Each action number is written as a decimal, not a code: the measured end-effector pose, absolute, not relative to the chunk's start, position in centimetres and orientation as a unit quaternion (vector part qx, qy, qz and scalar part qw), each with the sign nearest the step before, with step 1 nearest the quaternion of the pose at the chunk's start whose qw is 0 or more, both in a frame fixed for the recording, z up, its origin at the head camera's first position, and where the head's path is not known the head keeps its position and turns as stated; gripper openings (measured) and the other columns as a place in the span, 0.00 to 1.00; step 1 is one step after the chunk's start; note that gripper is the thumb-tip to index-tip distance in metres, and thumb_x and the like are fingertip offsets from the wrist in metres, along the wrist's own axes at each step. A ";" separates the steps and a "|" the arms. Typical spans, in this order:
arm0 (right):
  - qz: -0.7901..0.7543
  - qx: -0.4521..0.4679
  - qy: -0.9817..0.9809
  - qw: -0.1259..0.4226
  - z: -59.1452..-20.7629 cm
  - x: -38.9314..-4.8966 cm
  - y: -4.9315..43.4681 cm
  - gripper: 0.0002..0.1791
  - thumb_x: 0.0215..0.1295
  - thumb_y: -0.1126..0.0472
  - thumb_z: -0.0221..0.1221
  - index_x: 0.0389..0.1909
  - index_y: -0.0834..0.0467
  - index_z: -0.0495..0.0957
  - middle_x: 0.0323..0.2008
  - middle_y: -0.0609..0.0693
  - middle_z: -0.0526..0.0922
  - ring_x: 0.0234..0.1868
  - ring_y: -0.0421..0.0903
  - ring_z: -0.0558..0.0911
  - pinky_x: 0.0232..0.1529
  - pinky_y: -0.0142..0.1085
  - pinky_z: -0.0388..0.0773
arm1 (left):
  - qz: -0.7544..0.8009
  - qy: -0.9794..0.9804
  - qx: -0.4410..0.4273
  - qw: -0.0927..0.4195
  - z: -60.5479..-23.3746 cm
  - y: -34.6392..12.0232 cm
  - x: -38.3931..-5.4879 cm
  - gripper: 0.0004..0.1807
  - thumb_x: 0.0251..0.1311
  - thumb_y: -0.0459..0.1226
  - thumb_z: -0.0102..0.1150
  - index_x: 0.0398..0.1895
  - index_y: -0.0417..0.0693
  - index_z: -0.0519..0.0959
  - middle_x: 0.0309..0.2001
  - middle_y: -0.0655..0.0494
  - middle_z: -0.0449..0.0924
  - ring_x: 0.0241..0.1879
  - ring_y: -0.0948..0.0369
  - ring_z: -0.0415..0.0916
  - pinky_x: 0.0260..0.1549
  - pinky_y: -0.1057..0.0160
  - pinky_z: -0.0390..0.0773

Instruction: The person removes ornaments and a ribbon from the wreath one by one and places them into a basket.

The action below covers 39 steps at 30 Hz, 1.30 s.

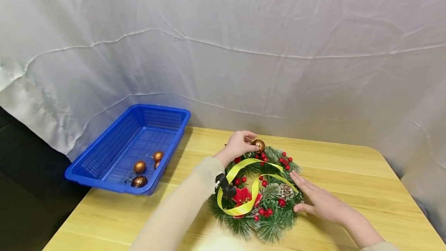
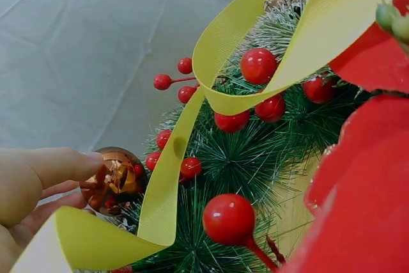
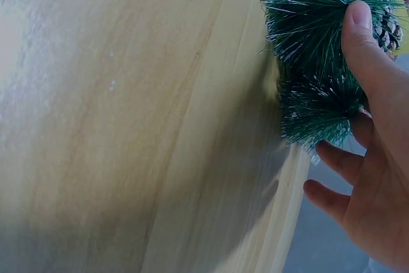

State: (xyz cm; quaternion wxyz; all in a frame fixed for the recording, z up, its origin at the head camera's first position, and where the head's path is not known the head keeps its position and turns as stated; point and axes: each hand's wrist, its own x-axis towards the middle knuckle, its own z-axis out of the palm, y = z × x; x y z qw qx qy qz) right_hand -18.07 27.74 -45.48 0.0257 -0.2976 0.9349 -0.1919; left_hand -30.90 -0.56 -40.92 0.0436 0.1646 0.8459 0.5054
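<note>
A green Christmas wreath (image 1: 275,227) with red berries, a pinecone (image 1: 285,191) and a red poinsettia (image 1: 242,196) lies on the table. Loops of yellow ribbon (image 1: 244,207) cross over it. At its far edge my left hand (image 1: 238,145) pinches a shiny copper bauble (image 1: 258,146) between thumb and fingers. The left wrist view shows the bauble (image 2: 115,180) right against the pine needles, beside red berries. My right hand (image 1: 322,201) rests along the wreath's right side, fingers extended; its thumb (image 3: 361,43) lies on the needles in the right wrist view.
A blue plastic basket (image 1: 104,187) stands at the table's left, overhanging its edge. Several copper baubles (image 1: 139,167) lie in its near right part. Behind the wooden table (image 1: 352,165) hangs a pale grey curtain (image 1: 244,80).
</note>
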 end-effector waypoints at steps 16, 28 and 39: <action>-0.189 -0.306 0.933 0.018 -45.3 -18.0 27.5 0.48 0.61 0.40 0.56 0.75 0.55 0.47 0.72 0.60 0.50 0.64 0.66 0.63 0.61 0.59 0.60 | 0.518 0.836 0.180 0.037 -41.6 -0.2 -30.7 0.20 0.52 0.31 0.69 0.51 0.39 0.80 0.46 0.49 0.80 0.46 0.51 0.78 0.38 0.66 0.80; -0.195 -0.304 0.932 0.024 -45.4 -18.0 27.6 0.48 0.61 0.40 0.56 0.75 0.56 0.46 0.72 0.60 0.50 0.64 0.67 0.63 0.62 0.58 0.59 | 0.511 0.840 0.182 0.025 -40.6 -0.6 -30.9 0.20 0.52 0.31 0.69 0.50 0.41 0.80 0.45 0.50 0.81 0.43 0.56 0.78 0.38 0.66 0.80; -0.198 -0.302 0.932 0.027 -45.3 -18.0 27.5 0.48 0.61 0.39 0.55 0.75 0.57 0.47 0.72 0.61 0.50 0.64 0.66 0.63 0.62 0.57 0.59 | 0.520 0.833 0.191 -0.004 -38.5 -1.7 -30.8 0.20 0.52 0.33 0.70 0.50 0.43 0.81 0.45 0.51 0.80 0.41 0.58 0.79 0.39 0.68 0.79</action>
